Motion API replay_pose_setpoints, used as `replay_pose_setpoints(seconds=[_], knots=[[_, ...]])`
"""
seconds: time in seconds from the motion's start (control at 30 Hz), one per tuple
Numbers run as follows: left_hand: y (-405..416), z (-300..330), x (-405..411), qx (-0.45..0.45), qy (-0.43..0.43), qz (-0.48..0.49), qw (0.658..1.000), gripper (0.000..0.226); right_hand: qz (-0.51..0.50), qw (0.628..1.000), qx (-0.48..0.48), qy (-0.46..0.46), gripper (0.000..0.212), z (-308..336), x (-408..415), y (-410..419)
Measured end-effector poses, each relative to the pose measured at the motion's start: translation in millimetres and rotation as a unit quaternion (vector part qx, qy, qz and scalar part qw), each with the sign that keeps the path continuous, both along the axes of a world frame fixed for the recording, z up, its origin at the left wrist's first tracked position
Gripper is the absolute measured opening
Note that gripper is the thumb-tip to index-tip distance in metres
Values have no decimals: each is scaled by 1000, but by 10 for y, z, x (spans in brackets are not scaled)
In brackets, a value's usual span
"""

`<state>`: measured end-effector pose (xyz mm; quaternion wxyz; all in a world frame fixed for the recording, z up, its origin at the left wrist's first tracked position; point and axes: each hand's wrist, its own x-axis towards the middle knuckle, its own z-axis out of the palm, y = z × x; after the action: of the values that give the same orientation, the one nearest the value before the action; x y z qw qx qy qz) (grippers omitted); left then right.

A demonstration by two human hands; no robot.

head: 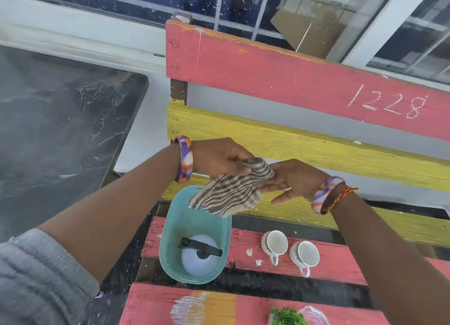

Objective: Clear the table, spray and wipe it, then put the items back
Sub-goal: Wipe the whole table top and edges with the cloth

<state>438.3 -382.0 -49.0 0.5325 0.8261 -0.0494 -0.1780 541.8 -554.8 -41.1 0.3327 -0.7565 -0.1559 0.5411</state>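
A striped beige-and-brown cloth (229, 193) hangs in the air above the bench seat. My left hand (219, 159) pinches its upper edge from the left. My right hand (289, 181) holds its right side, fingers partly spread under the fabric. Below the cloth stands a teal plastic basket (170, 227) on the seat's left end, with a white kettle (199, 254) with a black handle inside it. Two white cups (275, 243) (305, 254) lie on a pink seat slat to the basket's right.
The pink and yellow slatted bench (292, 81) has "1228" chalked on its backrest. A green plant (288, 317) and a clear object (314, 315) sit at the bottom edge. Dark pavement (60, 117) lies to the left, windows behind.
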Motion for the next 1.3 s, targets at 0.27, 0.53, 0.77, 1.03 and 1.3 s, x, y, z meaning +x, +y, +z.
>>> replay_pose_setpoints(seconds=[0.27, 0.53, 0.77, 1.03, 1.3], knots=[[-298, -136, -106, 100, -62, 129, 985, 33, 21, 919, 99, -382, 29, -97, -146, 88], [-297, -212, -225, 161, -157, 308, 924, 15, 200, 879, 176, -395, 49, 49, -84, 130], [-147, -139, -229, 33, -76, 273, 958, 14, 214, 902, 204, -315, 40, 118, -55, 152], [-96, -9, -193, 146, -67, 226, 961, 22, 220, 930, 155, -252, 28, 40, -22, 193], [103, -137, -173, 95, -61, 272, 956, 21, 254, 919, 107, -282, 31, -111, -70, 175]])
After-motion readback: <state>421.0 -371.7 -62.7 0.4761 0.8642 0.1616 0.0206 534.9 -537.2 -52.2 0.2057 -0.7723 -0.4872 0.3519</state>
